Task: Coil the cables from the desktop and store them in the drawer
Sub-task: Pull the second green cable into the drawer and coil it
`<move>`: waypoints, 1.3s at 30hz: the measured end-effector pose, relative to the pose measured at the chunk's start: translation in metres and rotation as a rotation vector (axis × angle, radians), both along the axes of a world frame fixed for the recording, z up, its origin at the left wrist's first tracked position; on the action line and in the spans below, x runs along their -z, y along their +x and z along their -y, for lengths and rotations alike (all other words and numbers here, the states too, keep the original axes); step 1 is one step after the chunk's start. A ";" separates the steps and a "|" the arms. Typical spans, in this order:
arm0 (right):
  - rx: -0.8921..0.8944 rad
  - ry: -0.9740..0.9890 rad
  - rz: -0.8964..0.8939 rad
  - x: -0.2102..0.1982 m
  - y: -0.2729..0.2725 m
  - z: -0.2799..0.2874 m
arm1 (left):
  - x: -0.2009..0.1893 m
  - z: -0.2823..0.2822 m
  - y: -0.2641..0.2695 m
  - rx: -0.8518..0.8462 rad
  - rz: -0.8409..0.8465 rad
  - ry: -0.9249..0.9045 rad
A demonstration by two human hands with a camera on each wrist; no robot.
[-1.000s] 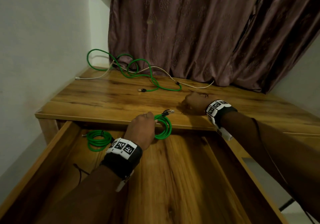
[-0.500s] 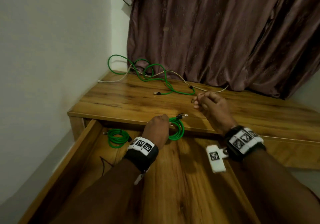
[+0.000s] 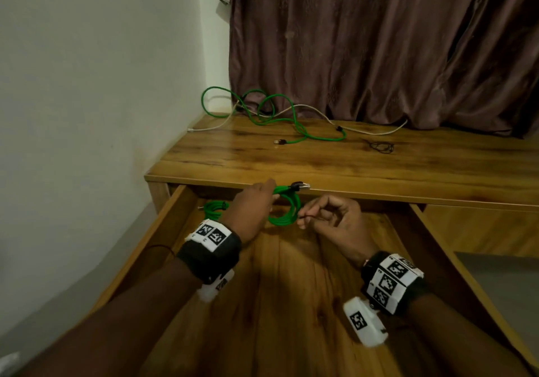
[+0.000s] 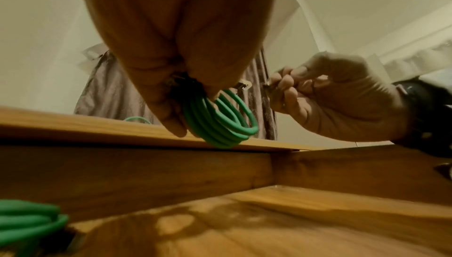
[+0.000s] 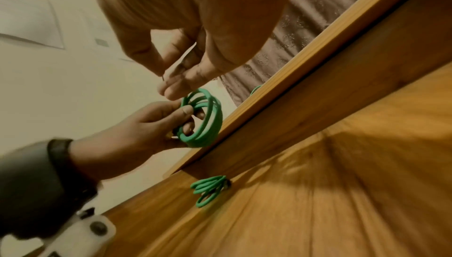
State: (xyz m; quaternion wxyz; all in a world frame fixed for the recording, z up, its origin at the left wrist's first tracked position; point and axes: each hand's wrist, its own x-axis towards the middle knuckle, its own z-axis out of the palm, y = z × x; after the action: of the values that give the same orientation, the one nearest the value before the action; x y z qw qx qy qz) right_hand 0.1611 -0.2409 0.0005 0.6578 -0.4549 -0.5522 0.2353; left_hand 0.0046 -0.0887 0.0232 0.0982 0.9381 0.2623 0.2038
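A coiled green cable (image 3: 284,212) hangs over the open drawer (image 3: 291,289), just below the desk's front edge. My left hand (image 3: 272,199) grips its top, near the plug (image 3: 300,185). In the left wrist view the loops (image 4: 220,124) hang from my fingers (image 4: 176,124). My right hand (image 3: 302,219) is just right of the coil and pinches a thin dark tie (image 5: 176,69) between thumb and forefinger. A second green coil (image 3: 215,207) lies in the drawer's back left corner. A loose green cable (image 3: 291,120) and a white cable (image 3: 364,129) sprawl on the desktop (image 3: 320,161).
A small black tie (image 3: 380,146) lies on the desktop to the right of the loose cables. A brown curtain (image 3: 379,41) hangs behind the desk and a white wall (image 3: 87,85) stands to the left. The drawer's side walls rise on both sides of my arms.
My right hand has come off the desktop and down beside the coil, now pinching a thin tie. My left hand has kept hold of the coil at the drawer's back.
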 end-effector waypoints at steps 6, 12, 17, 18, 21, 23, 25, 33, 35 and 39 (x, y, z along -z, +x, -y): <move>-0.012 0.002 -0.077 -0.001 -0.011 -0.004 | 0.029 0.004 -0.007 -0.025 -0.029 -0.122; 0.001 -0.022 -0.076 0.006 -0.017 -0.007 | 0.045 0.009 0.005 -0.022 -0.142 -0.166; 0.103 -0.102 0.161 0.020 -0.011 -0.007 | 0.050 0.016 0.006 0.008 -0.163 -0.148; 0.126 -0.118 0.205 0.022 -0.009 -0.008 | 0.052 0.014 0.007 0.005 -0.152 -0.157; 0.170 -0.146 0.270 0.027 -0.005 -0.012 | 0.056 0.009 0.009 0.013 -0.128 -0.186; 0.188 -0.150 0.301 0.027 -0.004 -0.012 | 0.056 0.008 0.009 0.027 -0.121 -0.205; 0.207 -0.141 0.331 0.023 -0.004 -0.011 | 0.051 0.008 0.009 0.038 -0.106 -0.233; 0.289 -0.132 0.386 0.009 -0.007 -0.004 | 0.031 0.013 -0.002 0.074 -0.130 -0.302; 0.282 -0.152 0.456 0.011 -0.010 -0.005 | 0.032 0.009 -0.003 0.075 -0.181 -0.318; 0.272 -0.135 0.624 0.011 -0.017 -0.004 | 0.037 0.000 -0.003 0.044 -0.134 -0.295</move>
State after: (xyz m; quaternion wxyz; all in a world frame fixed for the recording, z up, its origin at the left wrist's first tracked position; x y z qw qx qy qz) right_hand 0.1445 -0.2368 -0.0106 0.4508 -0.6171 -0.6442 0.0310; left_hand 0.0017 -0.0882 -0.0138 0.2214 0.9305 0.2749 0.0979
